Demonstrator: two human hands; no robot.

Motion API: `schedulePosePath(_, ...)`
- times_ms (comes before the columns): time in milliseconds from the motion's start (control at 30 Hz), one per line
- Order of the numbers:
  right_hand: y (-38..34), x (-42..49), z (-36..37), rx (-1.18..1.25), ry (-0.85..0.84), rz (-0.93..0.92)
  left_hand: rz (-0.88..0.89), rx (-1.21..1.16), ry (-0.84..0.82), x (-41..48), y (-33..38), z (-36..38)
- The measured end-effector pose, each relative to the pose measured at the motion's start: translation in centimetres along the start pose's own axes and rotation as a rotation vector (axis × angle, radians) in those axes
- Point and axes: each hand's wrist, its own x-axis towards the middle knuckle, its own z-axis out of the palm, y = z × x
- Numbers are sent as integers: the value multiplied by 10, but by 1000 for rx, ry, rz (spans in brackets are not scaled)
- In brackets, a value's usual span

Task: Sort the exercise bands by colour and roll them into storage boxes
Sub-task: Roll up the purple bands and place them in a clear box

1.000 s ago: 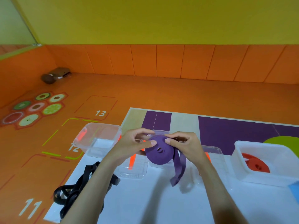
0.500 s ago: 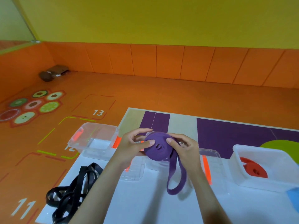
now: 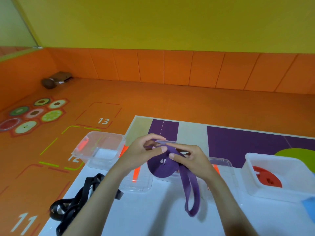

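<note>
Purple band (image 3: 162, 167) between both hands

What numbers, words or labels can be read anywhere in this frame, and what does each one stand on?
"13": white numeral on the orange floor, inside a red dashed square.
"12": white numeral on the floor, inside a green dashed square, partly hidden behind the empty clear box.
"11": white numeral on the floor at lower left.
No readable text on the boxes, the bands or the table mat.
</note>
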Motion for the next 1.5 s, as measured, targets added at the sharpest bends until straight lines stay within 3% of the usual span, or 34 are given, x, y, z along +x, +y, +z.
schedulePosePath(100, -10, 2, 9, -49, -45, -13, -29, 133, -101, 8, 10, -9)
schedulePosePath(333, -16, -4, 19, -42, 8, 52, -93, 33, -96, 0, 8, -15)
schedulePosePath(500, -11, -12, 13, -15, -115, 127, -81, 8, -73, -12, 5, -22)
schedulePosePath(800, 9, -27, -4, -342, -158, 191, -155, -59, 40, -23, 0, -55)
schedulePosePath(900, 27, -35, -7, -382, -83, 237, -144, -99, 108, -23, 1, -65)
schedulePosePath(1033, 63, -40, -2, -485, 209, 350, -127, -113, 146, -24, -3, -70)
schedulePosePath(1233, 73, -46, 5, 33, 520, 539, -168, -131, 205, -26, -16, -66)
schedulePosePath(1367, 58, -58, 3, 566, 371, 576, -211, -159, 261, -27, -26, -70)
schedulePosePath(1500, 47, -55, -2, 938, 278, 646, -247, -222, 280, -30, -32, -75)
